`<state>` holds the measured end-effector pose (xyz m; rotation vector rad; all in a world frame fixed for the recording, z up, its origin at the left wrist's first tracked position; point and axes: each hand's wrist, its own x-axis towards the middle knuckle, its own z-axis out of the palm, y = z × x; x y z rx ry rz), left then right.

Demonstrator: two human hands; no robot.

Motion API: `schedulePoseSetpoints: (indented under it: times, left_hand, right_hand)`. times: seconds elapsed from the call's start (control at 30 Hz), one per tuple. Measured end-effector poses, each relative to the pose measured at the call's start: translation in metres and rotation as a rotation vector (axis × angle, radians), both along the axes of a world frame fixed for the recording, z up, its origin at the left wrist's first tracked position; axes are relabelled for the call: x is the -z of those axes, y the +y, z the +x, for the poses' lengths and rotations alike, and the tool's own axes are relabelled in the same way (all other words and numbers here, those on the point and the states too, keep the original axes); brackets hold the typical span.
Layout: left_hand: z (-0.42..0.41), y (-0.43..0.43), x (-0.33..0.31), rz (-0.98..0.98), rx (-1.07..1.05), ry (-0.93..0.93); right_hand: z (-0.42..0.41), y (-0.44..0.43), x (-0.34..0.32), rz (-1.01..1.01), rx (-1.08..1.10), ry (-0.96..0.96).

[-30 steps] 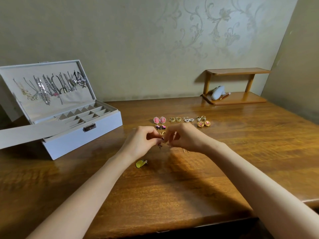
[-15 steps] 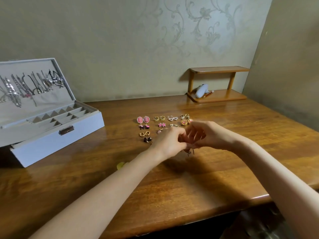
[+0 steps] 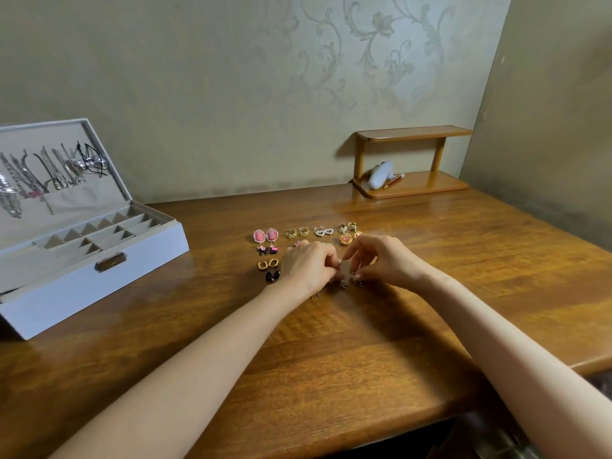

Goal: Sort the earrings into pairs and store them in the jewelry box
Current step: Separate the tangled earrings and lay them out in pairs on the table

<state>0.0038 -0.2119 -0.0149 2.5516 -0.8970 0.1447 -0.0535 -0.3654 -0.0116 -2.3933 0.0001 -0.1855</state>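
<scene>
Open white jewelry box (image 3: 99, 286) on the wooden surface (image 3: 331, 342): empty beige compartments, silver necklaces (image 3: 39, 177) in the lid. Left hand (image 3: 309, 265) and right hand (image 3: 381, 258) curl over small earrings (image 3: 344, 284); whether they pinch cannot be told.

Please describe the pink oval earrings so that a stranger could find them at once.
On the wooden table, right of the open jewelry box, earrings lie in rows. The pink oval earrings begin the back row at its left end, the largest pair there.

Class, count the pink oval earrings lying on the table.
2: the pink oval earrings lie side by side, leftmost in the far row. The left hand may hide other earrings.
</scene>
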Motion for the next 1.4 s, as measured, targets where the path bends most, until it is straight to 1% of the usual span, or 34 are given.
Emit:
schedulePoseSetpoints:
  times: [0.17, 0.37, 0.67, 0.83, 0.97, 1.1, 1.23, 1.33, 1.4]
  left_hand:
    - [0.005, 0.0, 0.001, -0.006, -0.019, -0.003]
    - [0.007, -0.004, 0.002, -0.003, -0.031, -0.022]
    - [0.012, 0.0, 0.003, -0.01, -0.036, -0.015]
    - [0.013, 0.009, -0.002, -0.065, -0.023, -0.015]
    - [0.011, 0.031, -0.011, -0.121, -0.049, -0.002]
    - [0.005, 0.063, -0.02, -0.09, -0.114, 0.003]
    - [0.0, 0.097, -0.029, -0.072, -0.163, 0.099]
    - [-0.001, 0.122, -0.036, 0.067, -0.187, 0.182]
    - [-0.001, 0.137, -0.04, 0.171, -0.184, 0.278]
  right_hand:
    - [0.007, 0.001, 0.006, 0.03, 0.032, -0.032]
    - [0.015, 0.003, 0.012, 0.022, 0.065, -0.088]
    - [0.018, 0.008, 0.016, -0.021, 0.084, -0.111]
    - [0.014, 0.007, 0.013, -0.021, 0.122, -0.135]
    - [0.006, 0.012, 0.006, 0.058, 0.163, -0.218]
    - [0.002, 0.024, -0.001, 0.071, 0.149, -0.253]
    - [0.001, 0.055, -0.004, -0.003, 0.066, -0.242]
    - [0.0, 0.084, -0.003, -0.041, -0.041, -0.223]
    - [0.002, 0.103, 0.0, -0.095, -0.126, -0.192]
